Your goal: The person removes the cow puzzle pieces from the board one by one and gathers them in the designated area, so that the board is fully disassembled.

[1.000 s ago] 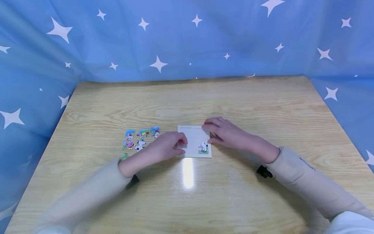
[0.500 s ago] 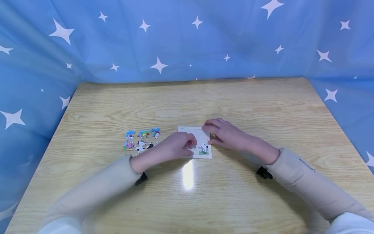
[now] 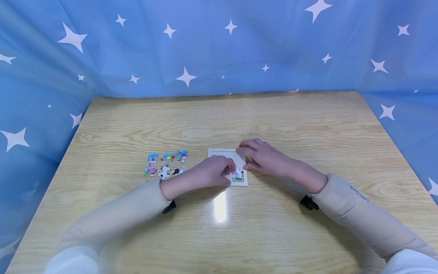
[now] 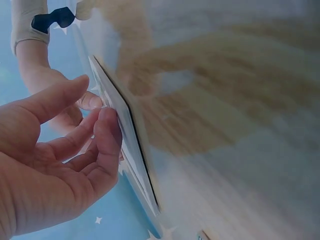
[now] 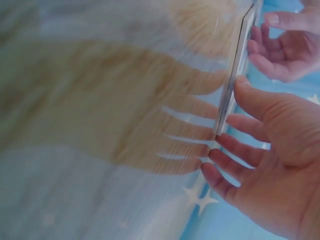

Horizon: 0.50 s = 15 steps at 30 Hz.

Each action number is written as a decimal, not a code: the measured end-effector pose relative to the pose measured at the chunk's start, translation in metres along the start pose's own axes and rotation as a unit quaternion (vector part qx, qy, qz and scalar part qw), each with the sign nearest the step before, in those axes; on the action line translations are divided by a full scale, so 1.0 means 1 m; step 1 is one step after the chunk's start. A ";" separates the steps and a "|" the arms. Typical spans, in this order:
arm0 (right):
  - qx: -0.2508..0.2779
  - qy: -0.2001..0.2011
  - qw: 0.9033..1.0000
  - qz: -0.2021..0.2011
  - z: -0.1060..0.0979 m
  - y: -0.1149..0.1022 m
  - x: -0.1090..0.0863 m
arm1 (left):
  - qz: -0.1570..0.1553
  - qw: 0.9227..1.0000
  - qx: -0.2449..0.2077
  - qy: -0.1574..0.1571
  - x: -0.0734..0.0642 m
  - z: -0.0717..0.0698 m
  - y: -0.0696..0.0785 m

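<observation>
On the table lies a shallow white puzzle tray (image 3: 222,151) with a raised rim. One puzzle piece, a white animal's legs on green (image 3: 238,175), sits in its near right corner. My left hand (image 3: 216,171) reaches over the tray, bent fingertips close to that piece. In the left wrist view the left hand (image 4: 75,155) has its fingertips at the tray's surface and the thumb apart from them. My right hand (image 3: 268,158) rests at the tray's right side, fingers at the far corner and thumb on the right edge. The right wrist view shows the right hand's fingers (image 5: 225,170) spread and relaxed.
Several loose cartoon cow puzzle pieces (image 3: 165,172) lie in rows left of the tray, the nearest row hidden by the left sleeve (image 3: 119,213). A wooden table (image 3: 219,121) extends around, with a blue star-patterned cloth (image 3: 219,45) behind and at the sides.
My left hand has slid to the right across the tray, toward the piece in the near right corner. The right hand and the tray have stayed in place.
</observation>
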State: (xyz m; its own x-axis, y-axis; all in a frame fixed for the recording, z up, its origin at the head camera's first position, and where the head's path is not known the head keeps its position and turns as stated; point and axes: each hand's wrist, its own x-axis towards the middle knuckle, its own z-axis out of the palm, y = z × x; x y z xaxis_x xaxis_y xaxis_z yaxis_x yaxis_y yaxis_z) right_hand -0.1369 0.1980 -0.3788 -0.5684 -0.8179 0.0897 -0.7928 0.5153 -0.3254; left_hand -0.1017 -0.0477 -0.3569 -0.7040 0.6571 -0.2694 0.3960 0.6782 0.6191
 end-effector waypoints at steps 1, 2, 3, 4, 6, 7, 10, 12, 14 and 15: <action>-0.001 -0.001 1.000 0.000 0.000 0.000 0.000 | -0.001 1.000 0.001 0.000 0.000 0.000 0.000; 0.000 -0.002 1.000 -0.001 0.001 0.000 0.001 | 0.000 1.000 0.003 0.001 0.001 0.001 -0.001; 0.000 -0.001 1.000 -0.004 0.002 0.000 0.001 | -0.001 1.000 0.005 0.002 0.001 0.001 -0.001; 0.003 0.002 1.000 -0.008 0.003 0.002 0.001 | -0.001 1.000 0.006 0.005 0.001 0.002 -0.002; 0.006 0.009 1.000 -0.015 0.008 0.007 0.000 | -0.002 1.000 0.007 0.009 0.003 0.004 -0.003; 0.008 0.012 1.000 -0.018 0.013 0.014 0.000 | -0.003 1.000 0.007 0.010 0.003 0.005 -0.003; 0.009 0.017 1.000 -0.023 0.031 0.037 -0.004 | -0.006 1.000 0.006 0.016 0.006 0.007 -0.003; 0.008 0.021 1.000 -0.022 0.041 0.049 -0.006 | -0.013 1.000 0.006 0.018 0.006 0.008 -0.001; 0.005 0.022 0.999 -0.025 0.045 0.054 -0.006 | -0.019 1.000 0.009 0.020 0.007 0.008 0.001; 0.005 0.025 0.999 -0.028 0.045 0.054 -0.006 | -0.022 0.999 0.010 0.022 0.007 0.008 0.002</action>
State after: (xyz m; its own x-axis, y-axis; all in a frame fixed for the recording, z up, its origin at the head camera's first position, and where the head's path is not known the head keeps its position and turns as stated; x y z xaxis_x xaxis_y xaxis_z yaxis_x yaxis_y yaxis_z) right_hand -0.1662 0.2194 -0.4389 -0.5334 -0.8314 0.1558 -0.8220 0.4660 -0.3274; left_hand -0.1011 -0.0393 -0.3638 -0.7459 0.6115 -0.2639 0.3753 0.7132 0.5920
